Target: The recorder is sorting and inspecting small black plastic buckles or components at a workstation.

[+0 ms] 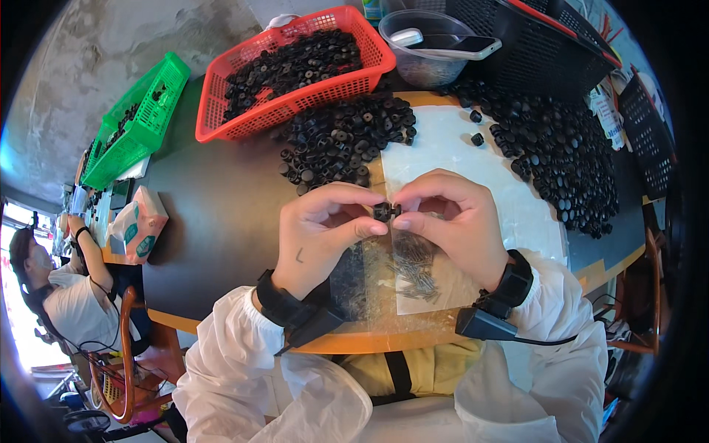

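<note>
In front of my chest, over the table, both hands meet at fingertip height. My left hand (314, 225) pinches a small round black plastic part (382, 212) between thumb and index finger. Against its right side, a narrower black piece (396, 210) sits in the thumb-and-finger pinch of my right hand (461, 221). Whether the two are joined or only touching, I cannot tell. Below my right hand lies a loose heap of thin metal pins (417, 269). A pile of black round parts (343, 136) lies just beyond my left hand.
A red basket (295, 122) full of black parts stands behind the pile. More black caps (561, 155) spread over the right side, partly on a white sheet (443, 140). A clear tub (425, 70) holds a phone (469, 48). Left are a green basket (148, 111), a tissue box (140, 225) and a seated person (85, 295).
</note>
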{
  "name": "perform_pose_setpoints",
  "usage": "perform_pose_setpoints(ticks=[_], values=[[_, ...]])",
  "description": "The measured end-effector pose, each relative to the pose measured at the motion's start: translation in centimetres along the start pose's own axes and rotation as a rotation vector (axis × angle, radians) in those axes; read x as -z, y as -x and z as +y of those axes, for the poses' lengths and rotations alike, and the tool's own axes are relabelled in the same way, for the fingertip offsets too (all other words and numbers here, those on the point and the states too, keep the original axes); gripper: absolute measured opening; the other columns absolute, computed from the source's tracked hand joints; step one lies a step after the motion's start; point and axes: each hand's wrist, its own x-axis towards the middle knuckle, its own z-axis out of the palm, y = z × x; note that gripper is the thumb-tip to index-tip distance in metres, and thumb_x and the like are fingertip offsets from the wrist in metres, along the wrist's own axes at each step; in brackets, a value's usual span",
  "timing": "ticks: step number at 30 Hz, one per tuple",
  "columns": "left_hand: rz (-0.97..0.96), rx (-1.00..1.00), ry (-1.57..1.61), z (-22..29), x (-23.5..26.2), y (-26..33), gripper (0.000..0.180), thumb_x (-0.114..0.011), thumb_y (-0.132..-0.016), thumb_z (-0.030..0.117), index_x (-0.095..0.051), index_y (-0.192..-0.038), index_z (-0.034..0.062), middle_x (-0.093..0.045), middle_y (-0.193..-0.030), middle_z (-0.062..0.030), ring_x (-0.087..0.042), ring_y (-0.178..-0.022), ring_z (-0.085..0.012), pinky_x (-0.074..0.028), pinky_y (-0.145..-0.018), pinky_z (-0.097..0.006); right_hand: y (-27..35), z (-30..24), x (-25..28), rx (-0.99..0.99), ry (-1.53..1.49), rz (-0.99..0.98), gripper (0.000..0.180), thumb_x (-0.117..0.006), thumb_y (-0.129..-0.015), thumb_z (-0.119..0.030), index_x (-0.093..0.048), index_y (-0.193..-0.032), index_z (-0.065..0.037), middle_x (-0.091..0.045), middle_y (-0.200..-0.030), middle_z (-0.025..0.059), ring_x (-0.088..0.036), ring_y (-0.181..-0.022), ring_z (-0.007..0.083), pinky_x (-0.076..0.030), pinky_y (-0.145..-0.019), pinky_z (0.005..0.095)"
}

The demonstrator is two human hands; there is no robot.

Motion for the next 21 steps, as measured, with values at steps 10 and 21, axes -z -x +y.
perform_pose_setpoints(ticks=[10, 21], values=[[0.016, -0.034, 0.067, -0.01, -0.42, 0.2, 0.031, -0.074, -0.078, -0.007, -0.066, -0.108, -0.0055, -0.067, -0.107, -0.0128, -0.068, -0.091, -0.0182, -0.057, -0.083, -0.029, 0.33, -0.44, -0.1, -0.046, -0.017, 0.023, 0.027, -0.074, -0.08, 0.004, -0.067, -0.107, -0.001, -0.068, -0.1, 0.007, -0.065, -0.09, 0.0117, -0.054, -0.081, 0.0249], [-0.067, -0.265, -0.296, 0.44, -0.06, -0.4, 0.032, -0.073, -0.074, -0.013, -0.073, -0.103, 0.0011, -0.064, -0.108, -0.0123, -0.067, -0.089, -0.0189, -0.058, -0.079, -0.028, 0.12, -0.07, 0.13, -0.106, -0.164, -0.051, 0.026, -0.073, -0.08, 0.005, -0.064, -0.103, 0.0, -0.063, -0.094, 0.0044, -0.062, -0.085, 0.0096, -0.053, -0.081, 0.0244]])
